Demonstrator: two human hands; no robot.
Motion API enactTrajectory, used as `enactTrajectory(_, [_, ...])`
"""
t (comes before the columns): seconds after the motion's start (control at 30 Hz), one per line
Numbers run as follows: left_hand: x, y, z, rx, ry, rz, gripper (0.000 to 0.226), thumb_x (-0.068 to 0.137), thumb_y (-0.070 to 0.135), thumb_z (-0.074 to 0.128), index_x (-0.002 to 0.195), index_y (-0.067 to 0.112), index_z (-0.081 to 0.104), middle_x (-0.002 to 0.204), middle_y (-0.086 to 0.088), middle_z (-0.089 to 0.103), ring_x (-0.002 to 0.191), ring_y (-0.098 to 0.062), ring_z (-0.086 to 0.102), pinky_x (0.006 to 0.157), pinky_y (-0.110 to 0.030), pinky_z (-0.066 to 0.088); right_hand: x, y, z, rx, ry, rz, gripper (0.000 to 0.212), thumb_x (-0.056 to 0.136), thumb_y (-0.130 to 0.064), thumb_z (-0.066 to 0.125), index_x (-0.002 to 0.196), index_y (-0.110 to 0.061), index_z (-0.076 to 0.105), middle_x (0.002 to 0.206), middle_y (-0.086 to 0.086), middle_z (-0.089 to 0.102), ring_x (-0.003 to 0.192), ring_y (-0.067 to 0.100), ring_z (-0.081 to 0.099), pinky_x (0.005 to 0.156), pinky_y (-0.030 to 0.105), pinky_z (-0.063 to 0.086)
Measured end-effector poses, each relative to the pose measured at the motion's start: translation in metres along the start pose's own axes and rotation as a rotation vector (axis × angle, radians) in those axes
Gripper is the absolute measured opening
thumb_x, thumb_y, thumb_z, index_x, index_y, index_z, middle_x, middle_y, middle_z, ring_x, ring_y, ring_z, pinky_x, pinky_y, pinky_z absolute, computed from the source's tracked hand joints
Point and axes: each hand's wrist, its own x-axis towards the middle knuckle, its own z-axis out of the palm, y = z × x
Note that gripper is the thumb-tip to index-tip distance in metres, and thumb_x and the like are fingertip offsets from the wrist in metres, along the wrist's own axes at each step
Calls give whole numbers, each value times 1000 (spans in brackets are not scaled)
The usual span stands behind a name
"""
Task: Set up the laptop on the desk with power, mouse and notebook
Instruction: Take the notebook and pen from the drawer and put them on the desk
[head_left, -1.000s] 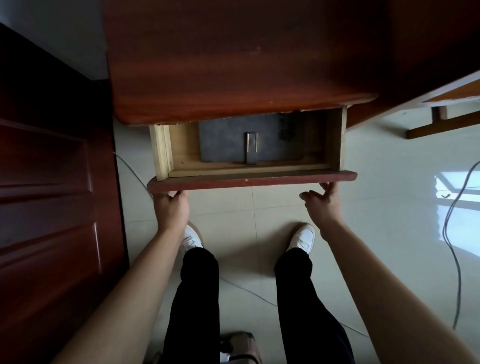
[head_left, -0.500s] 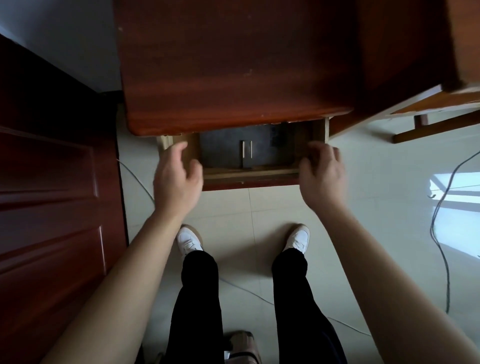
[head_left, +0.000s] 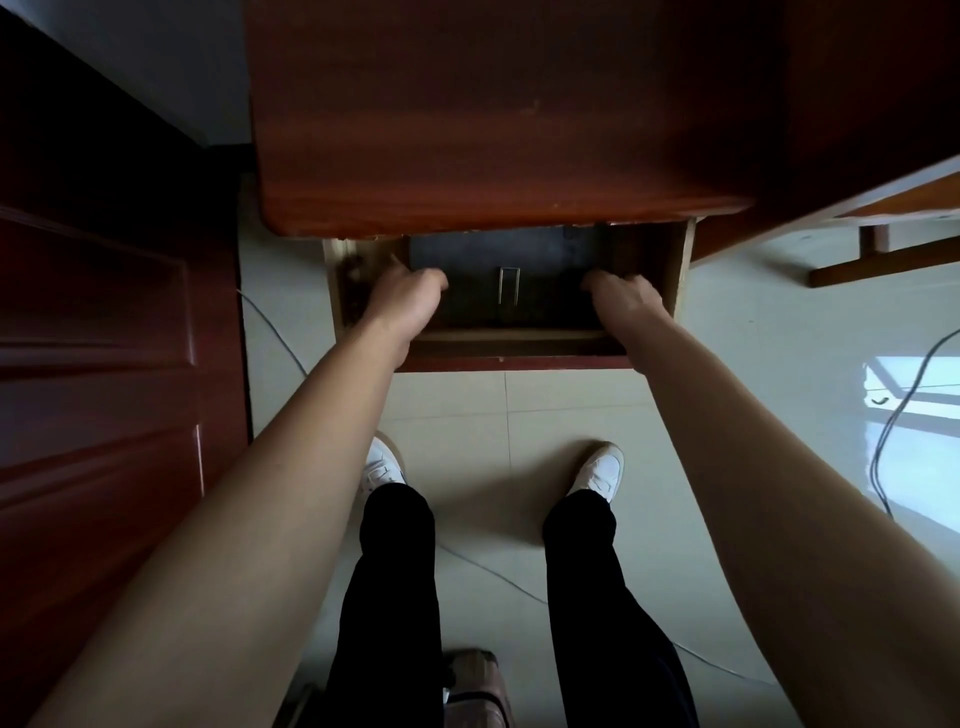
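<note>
In the head view, an open drawer (head_left: 511, 347) is seen pulled out from under the front edge of a reddish wooden desk (head_left: 467, 130). A flat dark laptop (head_left: 498, 265) lies in the drawer, with a small metal-edged strip on its lid. The left hand (head_left: 402, 299) is placed at the laptop's left edge and the right hand (head_left: 623, 299) at its right edge, both reached down inside the drawer. The fingers are curled downward, but whether they are clamped on the laptop, merely touching it, or short of it cannot be told, since the fingertips are lost in shadow.

Several risks can be judged from this. If the laptop is lifted before a firm hold is made on both sides, it could slip and drop back into the drawer. The desk's edge overhangs the back of the drawer, so the laptop could be knocked against it if raised too steeply. The drawer could also be pushed inward by the forearms. Thin cables (head_left: 893, 415) lie across the tiled floor near the feet and could be caught when stepping back.

The far part of the laptop and drawer is hidden beneath the desk. A dark shape near the laptop's far right corner cannot be identified. No mouse, notebook or charger can be made out. A pale object at the bottom edge, between the legs, is cut off.
</note>
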Motion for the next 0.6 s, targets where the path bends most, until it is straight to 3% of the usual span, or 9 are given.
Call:
enactTrajectory(0.1, [-2, 0, 3, -48, 6, -46, 48, 95, 45, 52, 134, 17, 52, 130, -4, 57, 102, -17, 54, 89, -35, 46, 3, 2, -6, 75, -69, 25, 54, 93, -49, 56, 132, -12, 52, 120, 7, 61, 105, 27, 59, 97, 43, 50])
enactTrajectory(0.2, [-2, -2, 6, -38, 32, -66, 60, 93, 56, 51, 139, 18, 49, 136, -3, 54, 119, -24, 52, 92, -36, 41, 5, 3, -11, 55, -33, 22, 73, 85, -64, 60, 136, -12, 52, 123, 8, 60, 109, 31, 59, 100, 45, 50])
enactTrajectory(0.3, [0, -3, 3, -54, 68, -98, 73, 90, 64, 47, 147, 20, 40, 149, -5, 44, 133, -28, 44, 107, -43, 38, 6, 7, -11, 11, 38, -13, 76, 84, -70, 57, 131, -10, 55, 115, 9, 60, 99, 28, 59, 89, 40, 52])
enactTrajectory(0.37, [2, -3, 0, -104, 102, -90, 70, 92, 62, 44, 148, 19, 39, 151, -5, 42, 134, -28, 42, 104, -40, 37, 6, 12, -10, -23, 91, -45, 78, 87, -71, 52, 134, -9, 53, 120, 11, 60, 105, 31, 59, 93, 45, 52])
enactTrajectory(0.43, [0, -3, 0, -198, 169, -81, 58, 94, 58, 43, 137, 18, 49, 135, -3, 54, 117, -25, 55, 83, -33, 47, 3, 12, -9, -25, 133, -70, 76, 91, -71, 44, 135, -9, 50, 123, 13, 59, 112, 33, 57, 99, 50, 49])
enactTrajectory(0.5, [-6, -4, 3, -215, 292, -45, 39, 94, 56, 43, 104, 22, 60, 102, 1, 62, 86, -18, 61, 58, -27, 50, -2, 11, -7, -40, 171, -79, 71, 94, -70, 35, 127, -10, 53, 120, 14, 59, 111, 35, 56, 100, 50, 46])
enactTrajectory(0.6, [-26, -10, 13, -155, 418, 8, 37, 96, 53, 44, 69, 29, 48, 68, 5, 54, 65, -14, 55, 61, -29, 45, -18, 21, -5, -12, 210, -85, 60, 95, -70, 30, 106, -16, 52, 98, 7, 59, 100, 31, 56, 95, 49, 45])
